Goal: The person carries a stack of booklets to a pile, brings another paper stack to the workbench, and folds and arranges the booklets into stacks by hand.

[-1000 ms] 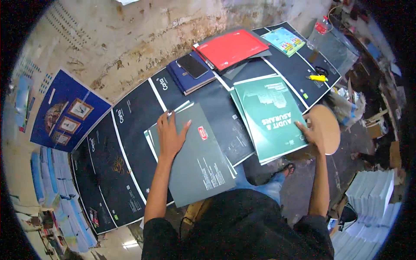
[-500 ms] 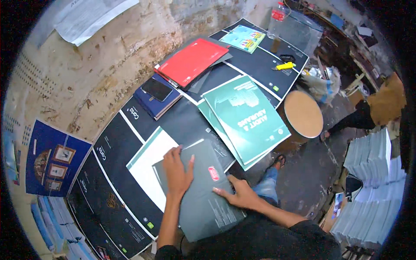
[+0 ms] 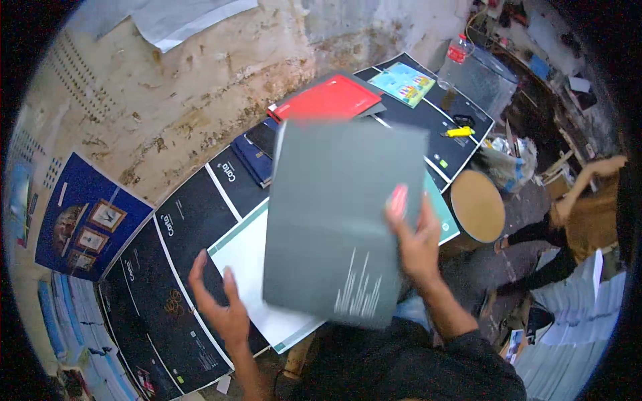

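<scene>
My right hand [image 3: 420, 247] grips the right edge of a dark grey booklet [image 3: 334, 214] and holds it up, tilted, over the table. The booklet is slightly blurred, with white streaks printed near its lower edge. My left hand [image 3: 224, 301] is apart from it, fingers spread and holding nothing, beside a white sheet with green borders [image 3: 241, 257]. That sheet lies on the table, partly under the raised booklet. Behind the booklet, green booklets [image 3: 447, 217] show only at their right edge.
On the black-covered table [image 3: 180, 220] lie red folders [image 3: 328, 97], a dark phone [image 3: 262, 137] on a blue notebook [image 3: 247, 160], a colourful booklet [image 3: 404, 83], a yellow cutter [image 3: 459, 132] and rubber bands [image 3: 174, 304]. A round stool [image 3: 477, 206] and another person [image 3: 582, 220] are at right.
The grey booklet has risen off the white sheet and moved up and right in my right hand. My left hand has let go and moved left. The view has shifted.
</scene>
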`<act>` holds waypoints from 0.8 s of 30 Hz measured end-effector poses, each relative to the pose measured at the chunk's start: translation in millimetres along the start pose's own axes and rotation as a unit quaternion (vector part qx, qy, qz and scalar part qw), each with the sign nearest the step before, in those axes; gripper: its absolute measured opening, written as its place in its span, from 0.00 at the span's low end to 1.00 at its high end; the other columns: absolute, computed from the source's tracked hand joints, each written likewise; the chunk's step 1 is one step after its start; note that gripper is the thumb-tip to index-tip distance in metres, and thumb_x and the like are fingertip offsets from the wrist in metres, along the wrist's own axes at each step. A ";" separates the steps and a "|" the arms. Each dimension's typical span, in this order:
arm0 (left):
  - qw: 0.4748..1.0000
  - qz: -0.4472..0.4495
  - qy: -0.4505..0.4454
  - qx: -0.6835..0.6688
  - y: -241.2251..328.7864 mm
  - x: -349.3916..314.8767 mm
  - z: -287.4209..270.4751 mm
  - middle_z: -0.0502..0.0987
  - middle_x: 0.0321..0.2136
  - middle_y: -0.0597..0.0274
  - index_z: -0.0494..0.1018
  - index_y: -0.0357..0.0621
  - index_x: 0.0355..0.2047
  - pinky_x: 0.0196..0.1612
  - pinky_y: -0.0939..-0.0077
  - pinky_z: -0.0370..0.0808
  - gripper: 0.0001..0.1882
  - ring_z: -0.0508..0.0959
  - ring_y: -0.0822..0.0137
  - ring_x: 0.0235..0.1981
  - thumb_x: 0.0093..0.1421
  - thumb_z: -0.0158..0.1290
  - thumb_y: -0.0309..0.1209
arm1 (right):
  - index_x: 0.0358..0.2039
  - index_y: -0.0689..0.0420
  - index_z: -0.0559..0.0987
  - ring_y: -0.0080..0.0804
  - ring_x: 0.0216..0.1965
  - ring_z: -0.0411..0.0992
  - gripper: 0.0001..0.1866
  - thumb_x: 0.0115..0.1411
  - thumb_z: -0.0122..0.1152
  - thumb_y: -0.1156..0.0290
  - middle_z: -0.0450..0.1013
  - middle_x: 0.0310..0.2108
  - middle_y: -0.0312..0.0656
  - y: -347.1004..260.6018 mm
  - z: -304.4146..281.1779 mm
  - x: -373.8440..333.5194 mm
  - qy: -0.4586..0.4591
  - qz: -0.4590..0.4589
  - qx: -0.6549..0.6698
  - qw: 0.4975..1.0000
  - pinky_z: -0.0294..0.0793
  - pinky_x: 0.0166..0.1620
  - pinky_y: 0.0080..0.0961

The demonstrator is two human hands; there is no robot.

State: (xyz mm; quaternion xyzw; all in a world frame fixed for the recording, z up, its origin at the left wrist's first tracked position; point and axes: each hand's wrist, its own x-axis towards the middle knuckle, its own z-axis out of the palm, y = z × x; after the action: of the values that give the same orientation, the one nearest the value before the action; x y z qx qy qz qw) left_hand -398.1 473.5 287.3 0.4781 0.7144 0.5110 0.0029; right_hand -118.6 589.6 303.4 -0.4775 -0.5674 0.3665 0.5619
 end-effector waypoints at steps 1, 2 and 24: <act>0.999 -0.032 0.023 0.017 -7.7 -8.2 -9.3 0.70 0.55 0.46 0.66 0.35 0.58 0.66 0.59 0.59 0.24 0.67 0.53 0.60 0.63 0.54 0.29 | 0.50 0.65 0.73 0.31 0.45 0.73 0.22 0.60 0.66 0.65 0.76 0.43 0.45 -7.5 -0.2 30.7 0.041 -0.034 -0.012 0.999 0.71 0.52 0.31; 0.995 -0.077 0.010 0.066 -14.4 -18.7 -17.9 0.71 0.55 0.46 0.66 0.35 0.58 0.66 0.59 0.59 0.24 0.68 0.53 0.60 0.63 0.55 0.29 | 0.49 0.64 0.74 0.29 0.42 0.74 0.21 0.60 0.66 0.65 0.77 0.41 0.43 -1.8 8.2 66.0 0.080 -0.071 -0.042 0.993 0.72 0.49 0.29; 0.957 0.221 -0.150 0.114 -137.0 -187.3 -6.9 0.63 0.63 0.44 0.61 0.43 0.59 0.64 0.47 0.62 0.24 0.62 0.45 0.64 0.66 0.53 0.36 | 0.58 0.53 0.71 0.54 0.64 0.57 0.38 0.41 0.68 0.73 0.58 0.64 0.53 128.4 -25.7 -26.7 -0.263 -0.208 -0.511 0.791 0.58 0.62 0.48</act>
State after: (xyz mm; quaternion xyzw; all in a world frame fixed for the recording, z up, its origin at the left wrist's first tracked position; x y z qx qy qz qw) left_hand -393.1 337.2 99.5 0.6921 0.6359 0.3366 -0.0575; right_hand -78.9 596.4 176.1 -0.4508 -0.8835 0.0091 0.1273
